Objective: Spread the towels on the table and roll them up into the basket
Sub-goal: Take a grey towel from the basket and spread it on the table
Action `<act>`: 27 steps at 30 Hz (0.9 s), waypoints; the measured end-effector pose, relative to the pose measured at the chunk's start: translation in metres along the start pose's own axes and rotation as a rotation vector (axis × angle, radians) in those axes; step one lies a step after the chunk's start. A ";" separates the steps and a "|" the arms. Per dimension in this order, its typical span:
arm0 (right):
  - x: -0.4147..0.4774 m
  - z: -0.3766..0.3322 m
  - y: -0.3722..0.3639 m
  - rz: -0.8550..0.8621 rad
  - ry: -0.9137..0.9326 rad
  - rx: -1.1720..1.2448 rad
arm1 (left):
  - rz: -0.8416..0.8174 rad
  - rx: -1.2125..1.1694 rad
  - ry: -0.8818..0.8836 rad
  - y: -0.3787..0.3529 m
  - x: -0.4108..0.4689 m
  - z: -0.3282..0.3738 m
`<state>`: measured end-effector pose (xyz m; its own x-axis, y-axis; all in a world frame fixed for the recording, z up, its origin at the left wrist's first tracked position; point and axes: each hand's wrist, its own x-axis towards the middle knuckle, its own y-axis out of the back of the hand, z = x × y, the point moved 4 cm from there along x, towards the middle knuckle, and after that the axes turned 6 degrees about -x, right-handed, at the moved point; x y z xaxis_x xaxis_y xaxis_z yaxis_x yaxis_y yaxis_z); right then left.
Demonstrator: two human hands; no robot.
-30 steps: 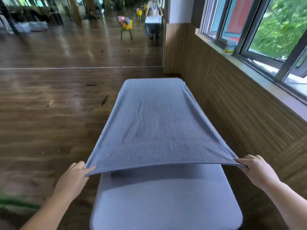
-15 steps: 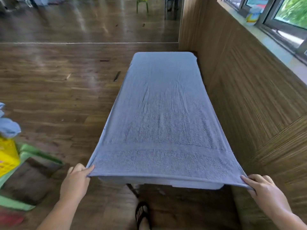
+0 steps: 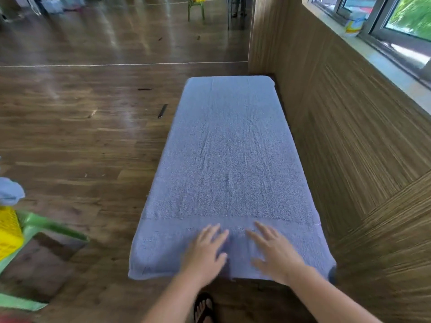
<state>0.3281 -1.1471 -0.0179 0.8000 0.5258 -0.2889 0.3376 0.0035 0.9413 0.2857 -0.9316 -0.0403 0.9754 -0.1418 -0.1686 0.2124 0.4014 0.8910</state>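
Observation:
A blue-grey towel (image 3: 229, 159) lies spread flat along the whole narrow table, covering its top so the table itself is hidden. My left hand (image 3: 206, 251) and my right hand (image 3: 272, 250) both rest flat on the towel's near end, side by side, fingers straight and spread. At the far left a yellow basket (image 3: 8, 231) sits on a green plastic chair (image 3: 42, 226), with another blue towel (image 3: 10, 191) above it, cut off by the frame edge.
A wood-panelled wall (image 3: 349, 141) runs close along the table's right side under a window sill. Wooden floor (image 3: 81, 136) lies open to the left. My sandalled foot (image 3: 204, 307) stands below the table's near end. A green chair (image 3: 196, 8) stands far back.
Both hands have let go of the towel's near corners and moved inward onto its near end. The towel has dropped flat over the table's near edge.

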 end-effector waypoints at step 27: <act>0.177 0.031 0.054 -0.095 -0.168 -0.114 | -0.182 0.198 0.028 0.081 0.165 -0.103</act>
<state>0.5035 -1.0800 -0.0234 0.8418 0.3693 -0.3937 0.3652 0.1474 0.9192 0.4698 -0.8291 -0.0396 0.9239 -0.1689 -0.3432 0.3719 0.1860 0.9095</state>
